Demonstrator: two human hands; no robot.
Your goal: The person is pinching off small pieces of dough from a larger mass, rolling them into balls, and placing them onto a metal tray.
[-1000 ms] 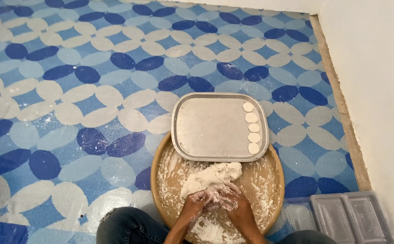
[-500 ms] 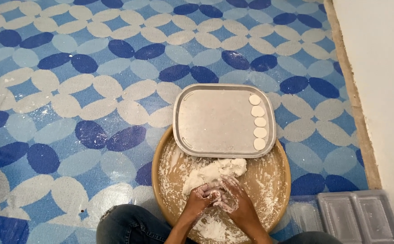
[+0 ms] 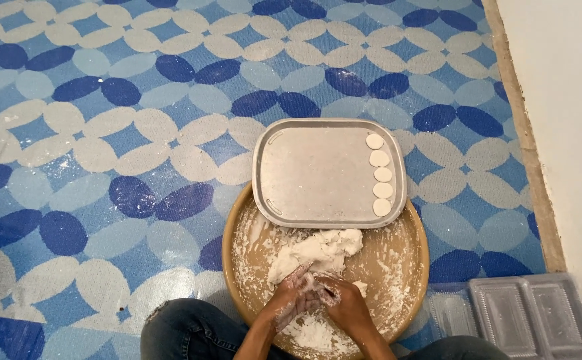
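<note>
Kneading white dough [image 3: 318, 250] in a round floured tray [image 3: 411, 253], left hand [image 3: 290, 300] and right hand [image 3: 346, 305] pressed together, fingers closed on a small piece, below a metal tray [image 3: 318, 173] holding five discs [image 3: 379, 175].

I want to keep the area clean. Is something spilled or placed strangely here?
Yes. White flour is dusted on the blue floor mat left of the round wooden tray. The metal tray sits overlapping the wooden tray's far rim rather than flat on the mat.

clear plastic clamshell packages [image 3: 514, 317] bottom right
</note>
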